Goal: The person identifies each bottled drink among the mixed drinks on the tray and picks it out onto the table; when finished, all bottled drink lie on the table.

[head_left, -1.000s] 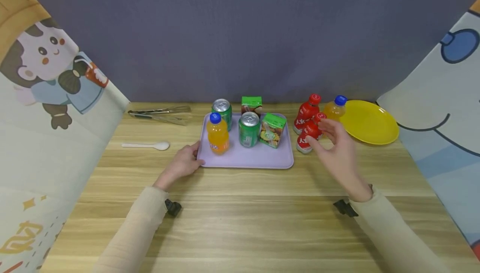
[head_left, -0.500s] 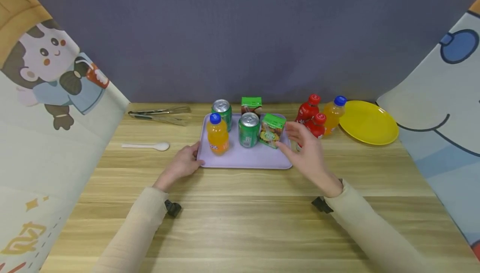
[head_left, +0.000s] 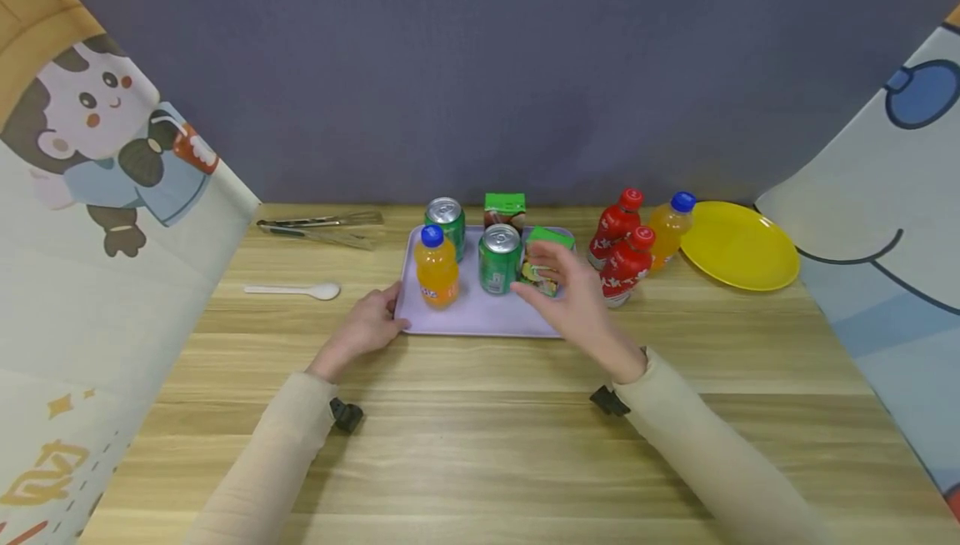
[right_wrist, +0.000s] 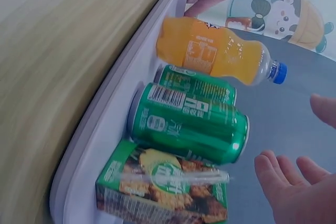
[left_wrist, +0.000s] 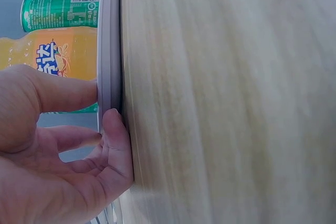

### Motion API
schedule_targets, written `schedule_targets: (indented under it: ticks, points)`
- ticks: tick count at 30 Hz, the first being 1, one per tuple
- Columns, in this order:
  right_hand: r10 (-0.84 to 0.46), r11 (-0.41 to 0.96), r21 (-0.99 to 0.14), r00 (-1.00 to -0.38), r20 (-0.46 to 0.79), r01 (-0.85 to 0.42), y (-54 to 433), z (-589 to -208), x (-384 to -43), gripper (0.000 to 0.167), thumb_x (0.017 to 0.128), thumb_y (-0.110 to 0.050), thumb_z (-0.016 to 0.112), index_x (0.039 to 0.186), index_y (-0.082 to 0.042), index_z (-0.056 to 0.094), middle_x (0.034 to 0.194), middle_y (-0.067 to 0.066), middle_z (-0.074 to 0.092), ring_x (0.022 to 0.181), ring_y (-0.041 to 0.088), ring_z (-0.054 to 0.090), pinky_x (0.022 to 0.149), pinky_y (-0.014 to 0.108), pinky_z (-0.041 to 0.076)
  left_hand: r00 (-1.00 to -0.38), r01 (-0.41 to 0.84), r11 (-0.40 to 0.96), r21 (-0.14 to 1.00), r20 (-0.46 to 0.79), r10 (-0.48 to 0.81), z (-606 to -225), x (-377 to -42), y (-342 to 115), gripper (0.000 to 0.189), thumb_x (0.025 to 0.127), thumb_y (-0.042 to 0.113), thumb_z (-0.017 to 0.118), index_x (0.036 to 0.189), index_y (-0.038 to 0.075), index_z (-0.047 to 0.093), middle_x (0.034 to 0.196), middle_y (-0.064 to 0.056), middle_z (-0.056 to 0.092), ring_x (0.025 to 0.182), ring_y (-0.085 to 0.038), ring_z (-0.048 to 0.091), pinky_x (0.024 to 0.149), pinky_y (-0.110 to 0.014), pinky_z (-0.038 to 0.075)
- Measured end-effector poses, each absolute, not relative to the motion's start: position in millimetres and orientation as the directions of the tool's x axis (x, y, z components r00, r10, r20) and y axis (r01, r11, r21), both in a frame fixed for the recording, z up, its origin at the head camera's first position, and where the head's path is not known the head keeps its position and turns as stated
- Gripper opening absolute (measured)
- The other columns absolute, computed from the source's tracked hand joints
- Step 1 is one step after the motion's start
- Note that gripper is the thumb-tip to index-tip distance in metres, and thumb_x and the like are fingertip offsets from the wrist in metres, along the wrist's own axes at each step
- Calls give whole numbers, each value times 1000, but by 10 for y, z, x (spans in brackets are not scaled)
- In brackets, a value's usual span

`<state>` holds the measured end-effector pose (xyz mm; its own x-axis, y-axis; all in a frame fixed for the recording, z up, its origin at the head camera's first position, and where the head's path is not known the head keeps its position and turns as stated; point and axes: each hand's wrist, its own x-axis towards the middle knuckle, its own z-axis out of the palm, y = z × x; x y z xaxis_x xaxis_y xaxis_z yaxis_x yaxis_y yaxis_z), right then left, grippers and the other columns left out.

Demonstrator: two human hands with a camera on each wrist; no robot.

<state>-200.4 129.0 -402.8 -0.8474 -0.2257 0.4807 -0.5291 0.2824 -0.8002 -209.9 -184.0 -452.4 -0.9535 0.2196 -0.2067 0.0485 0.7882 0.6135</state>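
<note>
A lilac tray (head_left: pixel 483 322) bears an orange soda bottle (head_left: pixel 437 274) with a blue cap, two green cans and a green juice box (head_left: pixel 542 280). My left hand (head_left: pixel 365 322) holds the tray's left edge, thumb and fingers pinching its rim in the left wrist view. In the head view my right hand (head_left: pixel 573 299) hovers in front of the juice box, partly hiding it. Its thumb and fingers are spread apart with nothing between them, beside the front green can (head_left: pixel 499 260). The right wrist view shows the same can (right_wrist: pixel 189 124) near the fingertips.
Behind the tray stands another green-topped box (head_left: pixel 505 209). Two red bottles (head_left: pixel 626 266) and a second orange bottle (head_left: pixel 670 228) stand to its right, near a yellow plate (head_left: pixel 741 247). Metal tongs (head_left: pixel 322 228) and a white spoon (head_left: pixel 292 290) lie at the left.
My right hand has moved left, from beside the red bottles to in front of the juice box, still holding nothing. The left hand and the tray have stayed put.
</note>
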Motion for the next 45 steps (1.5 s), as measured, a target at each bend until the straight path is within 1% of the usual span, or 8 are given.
schedule_targets:
  ticks: [5,8,17,23,28,35,38,45]
  points:
    - [-249,313,-796,-854,457,-518,1193,-4100,-2047,59,78,-13,80,128,3,52,125,17,57,107,29,59,86,39,50,-952,49,786,616,-210,224,-4534,-2116,-1842,73,87,11,68,145,-7,29,103,-17,60,80,-23,55,68,-32,48]
    - [-271,330,-788,-851,450,-521,1112,-4118,-2046,61,79,-17,80,129,2,51,126,16,56,109,28,58,87,36,50,-950,47,787,615,-215,225,-4542,-2123,-1845,73,87,11,68,145,-7,28,104,-18,60,80,-22,55,69,-32,49]
    - [-319,293,-811,-851,417,-507,886,-4185,-2048,63,80,-16,78,132,3,48,129,20,54,112,33,55,89,44,48,-952,50,789,612,-208,222,-4549,-2118,-1843,73,87,11,68,145,-8,28,112,-23,59,91,-26,57,80,-37,50]
    - [-336,347,-821,-878,341,-452,732,-4234,-2055,67,81,-19,78,135,2,44,133,18,50,116,33,53,91,43,47,-953,62,789,612,-199,229,-4540,-2108,-1841,73,87,10,68,145,-9,28,112,-23,59,96,-27,57,84,-40,49]
    - [-348,393,-811,-886,305,-434,595,-4254,-2064,73,82,-25,77,140,0,40,138,15,46,119,30,50,93,41,46,-956,76,788,611,-180,232,-4562,-2115,-1843,73,86,10,69,144,-10,29,109,-22,61,94,-27,58,83,-39,49]
    - [-315,392,-815,-894,317,-427,414,-4291,-2148,79,82,-27,77,142,0,33,139,19,43,118,33,49,93,41,46,-958,79,786,613,-171,230,-4559,-2120,-1845,74,85,10,69,144,-10,29,109,-23,61,94,-28,58,82,-40,49]
    - [-302,388,-825,-902,308,-412,344,-4298,-2179,81,82,-28,77,143,0,31,139,18,43,118,33,50,94,40,45,-957,72,786,614,-179,228,-4550,-2112,-1842,74,86,10,69,144,-9,28,110,-24,61,94,-28,58,82,-39,49]
    - [-272,424,-830,-925,266,-363,223,-4347,-2234,81,82,-29,77,143,-4,29,136,15,47,118,26,50,96,39,43,-959,64,785,616,-181,221,-4536,-2094,-1839,73,86,10,69,144,-10,29,107,-22,61,89,-26,58,75,-35,50]
